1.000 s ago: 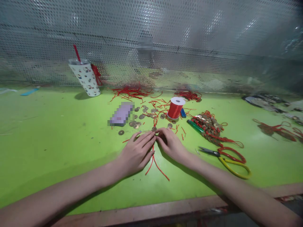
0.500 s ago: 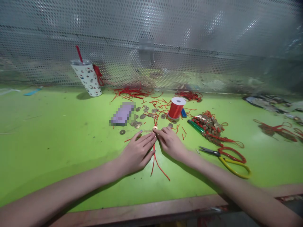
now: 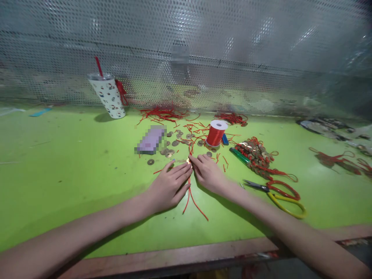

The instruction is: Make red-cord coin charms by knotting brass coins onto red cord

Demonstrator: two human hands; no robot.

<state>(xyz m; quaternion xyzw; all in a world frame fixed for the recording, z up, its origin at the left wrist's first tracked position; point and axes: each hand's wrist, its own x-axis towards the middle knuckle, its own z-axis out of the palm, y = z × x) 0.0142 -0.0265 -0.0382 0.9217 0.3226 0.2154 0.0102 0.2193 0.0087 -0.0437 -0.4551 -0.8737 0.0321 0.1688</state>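
A brass-coloured coin point(image 3: 188, 161) with a red cord through it lies between my hands at the middle of the table. My left hand point(image 3: 171, 185) holds the coin under its fingertips, pressing from the left, with the thumb lower down beside the cord. From the other side, my right hand point(image 3: 209, 172) pinches the red cord point(image 3: 190, 148) at the coin's upper edge; its fingertips partly cover the spot. Two loose cord ends point(image 3: 197, 207) trail toward me below the fingers. Loose holed coins point(image 3: 167, 152) are scattered just beyond my hands.
Scissors point(image 3: 269, 189) and a heap of strung coins point(image 3: 255, 155) lie to the right, with a green lighter point(image 3: 240, 155). Behind are a red cord spool point(image 3: 215, 133), a purple phone-like slab point(image 3: 151, 140), cord scraps point(image 3: 162, 113) and a tumbler point(image 3: 108, 97) before a perforated metal panel point(image 3: 139, 50).
My right fingertips have shifted slightly up along the cord, uncovering a little less of the coin. The left hand stays nearly still; one trailing cord end has swung slightly left.
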